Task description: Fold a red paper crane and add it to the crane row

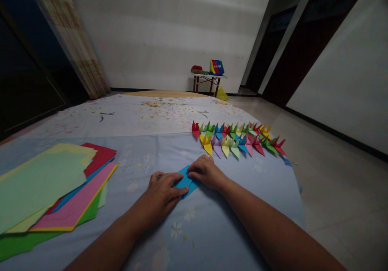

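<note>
Fingers of the left hand (pixel 162 190) and right hand (pixel 206 172) pressed flat on a folded blue paper (pixel 185 182), pinning it to the pale floral sheet (pixel 212 222). Folded paper cranes (pixel 239 139) lay in rows beyond; loose coloured sheets (pixel 51 186) lay stacked at left.

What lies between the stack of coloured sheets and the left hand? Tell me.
Only bare blue flowered cloth, in the head view: nothing lies between the stack of coloured sheets and the left hand, which presses the blue paper.
</note>
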`<action>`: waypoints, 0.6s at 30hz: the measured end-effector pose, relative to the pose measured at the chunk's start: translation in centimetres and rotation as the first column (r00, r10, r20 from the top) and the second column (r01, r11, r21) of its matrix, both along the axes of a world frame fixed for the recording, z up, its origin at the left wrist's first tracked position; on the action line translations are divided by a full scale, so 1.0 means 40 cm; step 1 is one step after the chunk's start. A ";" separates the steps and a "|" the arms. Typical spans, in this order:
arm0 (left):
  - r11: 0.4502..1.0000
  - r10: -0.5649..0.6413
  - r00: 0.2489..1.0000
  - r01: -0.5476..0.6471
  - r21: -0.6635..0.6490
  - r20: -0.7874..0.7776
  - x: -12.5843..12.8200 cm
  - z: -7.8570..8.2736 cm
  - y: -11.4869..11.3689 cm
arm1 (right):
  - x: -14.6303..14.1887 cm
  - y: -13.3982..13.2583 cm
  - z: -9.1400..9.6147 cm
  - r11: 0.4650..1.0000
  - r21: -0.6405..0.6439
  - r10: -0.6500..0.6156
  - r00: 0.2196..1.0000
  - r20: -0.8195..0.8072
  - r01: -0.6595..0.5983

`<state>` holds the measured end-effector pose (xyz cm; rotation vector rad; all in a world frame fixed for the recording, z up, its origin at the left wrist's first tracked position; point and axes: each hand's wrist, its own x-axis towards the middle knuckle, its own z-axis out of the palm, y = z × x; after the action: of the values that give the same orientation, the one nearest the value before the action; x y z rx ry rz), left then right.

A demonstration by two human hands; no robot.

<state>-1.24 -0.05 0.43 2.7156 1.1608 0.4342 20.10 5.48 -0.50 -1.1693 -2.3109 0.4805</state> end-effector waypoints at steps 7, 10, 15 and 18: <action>0.998 -0.054 0.999 0.054 0.019 -0.006 -0.002 0.010 -0.005 | 0.001 -0.001 -0.001 1.000 -0.005 0.003 1.000 0.007 -0.003; 0.998 -0.054 0.998 0.055 0.026 -0.034 0.001 0.015 -0.009 | 0.001 0.000 -0.006 1.000 -0.006 -0.002 1.000 0.006 0.002; 0.999 -0.046 0.997 0.048 0.024 -0.061 0.011 0.024 -0.017 | 0.000 0.000 -0.009 0.999 0.006 -0.039 0.999 0.034 0.039; 0.999 -0.033 0.997 0.034 0.023 -0.073 0.012 0.024 -0.018 | 0.001 -0.001 -0.006 0.996 -0.007 -0.086 0.995 0.051 0.086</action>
<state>-0.76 -0.77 1.39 2.7888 1.1327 0.3502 20.14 5.46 -0.73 -1.2934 -2.2920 0.4352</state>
